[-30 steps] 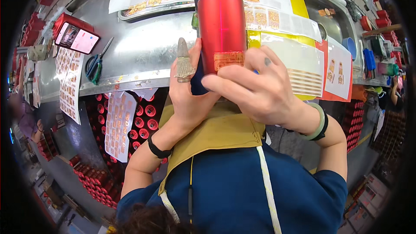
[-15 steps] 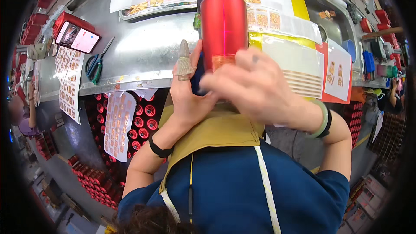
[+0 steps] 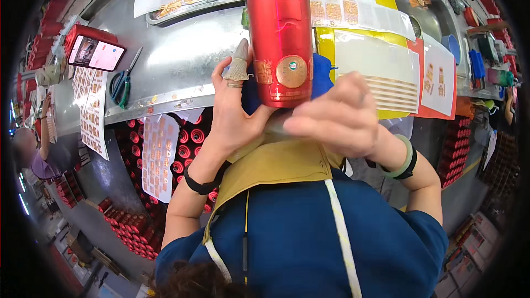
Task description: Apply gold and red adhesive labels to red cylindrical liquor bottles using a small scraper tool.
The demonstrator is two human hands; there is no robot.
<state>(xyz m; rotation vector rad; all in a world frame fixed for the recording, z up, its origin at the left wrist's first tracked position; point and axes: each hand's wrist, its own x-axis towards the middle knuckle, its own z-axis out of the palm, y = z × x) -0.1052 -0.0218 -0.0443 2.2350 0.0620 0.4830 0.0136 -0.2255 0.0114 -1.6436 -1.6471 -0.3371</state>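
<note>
A glossy red bottle (image 3: 279, 22) lies with its neck away from me and its base toward me. Gold decoration runs round its lower part, with a round gold emblem (image 3: 291, 71) facing up. My left hand (image 3: 232, 110) holds it from the left, the thumb at its base and the fingers along its side. A pale finger cot (image 3: 239, 63) covers one of those fingers. Off the base's right side is my right hand (image 3: 339, 118), apart from the bottle and blurred, its fingertips unclear. Under the bottle is something blue (image 3: 322, 72).
Gold sticker sheets (image 3: 94, 107) and scissors (image 3: 124, 81) lie at the left, near a phone (image 3: 96, 52) on a red object. White sheets with brown stripes (image 3: 381, 85) are on the right. Many red bottles (image 3: 132, 229) stand below the metal bench (image 3: 182, 55).
My right hand has moved off the bottle's lower part, down and to the right. The round gold emblem shows now. My left hand stays at the bottle's left side.
</note>
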